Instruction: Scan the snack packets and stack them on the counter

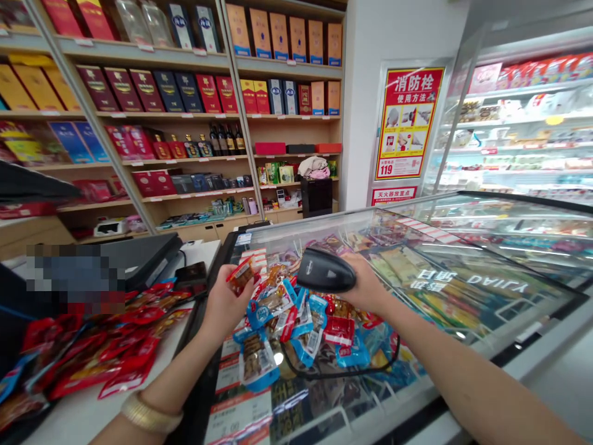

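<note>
My left hand [230, 292] pinches a small red snack packet [241, 275] above the left side of the freezer. In my right hand [364, 285] is a black barcode scanner [325, 270], its head turned left towards that packet. The scanner's black cable [343, 374] loops down over the glass. Below both hands, a heap of blue and red snack packets [273, 307] lies on the freezer's glass lid [324, 408]. One blue-edged packet [258, 358] with brown contents rests at the near side of the heap.
Left on the white counter [171, 346] lies a pile of red snack packets [125, 346], beside a black device [152, 262] and a dark phone-like object [191, 276]. Shelves of boxed bottles [180, 93] stand behind. A lit display fridge [523, 130] is at the right.
</note>
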`<state>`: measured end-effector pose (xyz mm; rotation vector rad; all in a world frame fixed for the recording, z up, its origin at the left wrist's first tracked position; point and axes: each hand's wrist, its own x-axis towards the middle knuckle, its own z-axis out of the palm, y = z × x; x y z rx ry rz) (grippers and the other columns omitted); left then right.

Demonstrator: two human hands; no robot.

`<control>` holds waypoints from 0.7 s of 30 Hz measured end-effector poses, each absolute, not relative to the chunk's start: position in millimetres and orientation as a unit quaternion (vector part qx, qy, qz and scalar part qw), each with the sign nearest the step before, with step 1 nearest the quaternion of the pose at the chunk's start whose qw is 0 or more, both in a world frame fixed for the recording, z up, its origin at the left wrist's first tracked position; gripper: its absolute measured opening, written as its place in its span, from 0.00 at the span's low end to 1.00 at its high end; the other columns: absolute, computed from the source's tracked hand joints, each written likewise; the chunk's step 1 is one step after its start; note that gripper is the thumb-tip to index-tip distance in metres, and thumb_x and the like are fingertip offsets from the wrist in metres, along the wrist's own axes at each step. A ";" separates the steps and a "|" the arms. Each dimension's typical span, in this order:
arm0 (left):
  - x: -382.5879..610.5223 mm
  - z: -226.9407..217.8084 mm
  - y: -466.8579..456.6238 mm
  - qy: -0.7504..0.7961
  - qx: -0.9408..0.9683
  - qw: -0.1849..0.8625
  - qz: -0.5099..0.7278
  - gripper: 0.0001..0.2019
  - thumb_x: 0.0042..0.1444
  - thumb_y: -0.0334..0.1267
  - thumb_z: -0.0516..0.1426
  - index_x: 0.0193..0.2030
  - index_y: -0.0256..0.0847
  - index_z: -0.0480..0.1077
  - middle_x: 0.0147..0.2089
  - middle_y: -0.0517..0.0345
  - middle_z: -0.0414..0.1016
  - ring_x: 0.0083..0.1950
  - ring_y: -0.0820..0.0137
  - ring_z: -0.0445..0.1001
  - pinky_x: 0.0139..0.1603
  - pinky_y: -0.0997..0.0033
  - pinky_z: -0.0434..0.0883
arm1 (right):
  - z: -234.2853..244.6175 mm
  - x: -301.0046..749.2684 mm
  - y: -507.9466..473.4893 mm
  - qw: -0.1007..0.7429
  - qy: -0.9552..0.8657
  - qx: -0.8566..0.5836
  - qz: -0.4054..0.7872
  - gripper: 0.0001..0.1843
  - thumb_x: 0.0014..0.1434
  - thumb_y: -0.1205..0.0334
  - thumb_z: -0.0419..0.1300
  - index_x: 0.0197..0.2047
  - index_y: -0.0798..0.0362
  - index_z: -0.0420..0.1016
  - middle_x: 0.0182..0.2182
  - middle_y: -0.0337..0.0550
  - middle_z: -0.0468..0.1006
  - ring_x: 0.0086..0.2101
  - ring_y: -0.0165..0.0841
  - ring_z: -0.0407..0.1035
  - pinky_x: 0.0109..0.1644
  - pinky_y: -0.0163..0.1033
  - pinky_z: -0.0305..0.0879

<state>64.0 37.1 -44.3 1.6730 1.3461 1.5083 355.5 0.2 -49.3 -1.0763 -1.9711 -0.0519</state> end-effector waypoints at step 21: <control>68.9 -54.0 39.1 0.468 0.654 0.240 0.544 0.10 0.50 0.40 0.63 0.36 0.45 0.67 0.36 0.57 0.76 0.40 0.63 0.76 0.44 0.66 0.73 | -49.0 353.3 -0.2 0.424 -0.786 -0.450 0.018 0.09 0.49 0.56 0.70 0.29 0.51 0.76 0.28 0.41 0.79 0.31 0.36 0.70 0.38 0.39 0.63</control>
